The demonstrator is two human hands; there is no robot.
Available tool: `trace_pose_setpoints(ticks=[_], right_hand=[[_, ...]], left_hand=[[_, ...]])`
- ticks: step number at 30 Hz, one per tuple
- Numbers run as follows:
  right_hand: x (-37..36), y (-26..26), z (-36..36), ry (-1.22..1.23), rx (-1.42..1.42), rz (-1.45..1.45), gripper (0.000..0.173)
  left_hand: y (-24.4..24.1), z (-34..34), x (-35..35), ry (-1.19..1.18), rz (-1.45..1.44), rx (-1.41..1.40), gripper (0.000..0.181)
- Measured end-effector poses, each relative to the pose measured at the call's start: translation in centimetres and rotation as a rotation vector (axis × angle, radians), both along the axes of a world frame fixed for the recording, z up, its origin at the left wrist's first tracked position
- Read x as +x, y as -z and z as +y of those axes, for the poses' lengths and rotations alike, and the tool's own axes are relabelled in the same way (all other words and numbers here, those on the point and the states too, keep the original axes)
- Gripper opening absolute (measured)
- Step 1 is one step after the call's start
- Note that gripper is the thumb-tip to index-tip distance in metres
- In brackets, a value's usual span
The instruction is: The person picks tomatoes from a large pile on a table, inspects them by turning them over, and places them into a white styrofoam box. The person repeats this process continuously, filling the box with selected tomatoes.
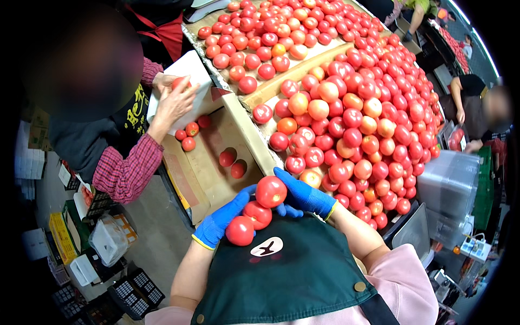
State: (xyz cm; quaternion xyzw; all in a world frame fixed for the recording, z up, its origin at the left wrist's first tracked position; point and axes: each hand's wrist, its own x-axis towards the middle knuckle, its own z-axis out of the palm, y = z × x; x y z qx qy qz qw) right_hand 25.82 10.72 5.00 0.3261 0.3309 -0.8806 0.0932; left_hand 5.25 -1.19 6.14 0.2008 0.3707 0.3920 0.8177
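Observation:
Three red tomatoes (256,214) lie in a row between my hands, close to my dark green apron. My left hand (221,221), in a blue knit glove, supports the lower two from the left side. Beside the uppermost tomato is my right hand (304,195), gloved the same way; its palm faces the tomato and some fingers curl beneath, partly hidden. A large heap of loose tomatoes (365,122) covers the sorting table ahead and to the right. Left of it stands an open cardboard box (219,178) with several tomatoes inside.
Across the box, a person in plaid sleeves holds a tomato over a white foam box (189,69). A wooden divider (296,73) splits the heap. Clear plastic bins (449,178) stand at right; black crates (136,292) sit on the floor at lower left.

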Motion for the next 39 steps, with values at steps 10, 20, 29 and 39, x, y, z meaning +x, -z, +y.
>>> trace_pose_setpoints(ticks=[10,20,29,39], right_hand=[[0.1,-2.0,-2.2,0.242,0.834,-0.006,0.031],[-7.7,8.5,0.8,0.44,-0.37,0.482,0.034],[-9.5,5.8,1.4,-0.007,-0.016,0.229,0.028],[-30.7,26.8,10.0,-0.176,1.317,-0.27,0.076]], left_hand=[[-2.2,-0.1,1.0,0.014,0.055,-0.219,0.044],[-0.3,0.2,1.8,-0.013,-0.24,-0.275,0.062],[3.2,-3.2,0.0,-0.258,-0.467,-0.297,0.054],[2.2,-8.7,1.7,-0.768,-0.434,-0.507,0.046]])
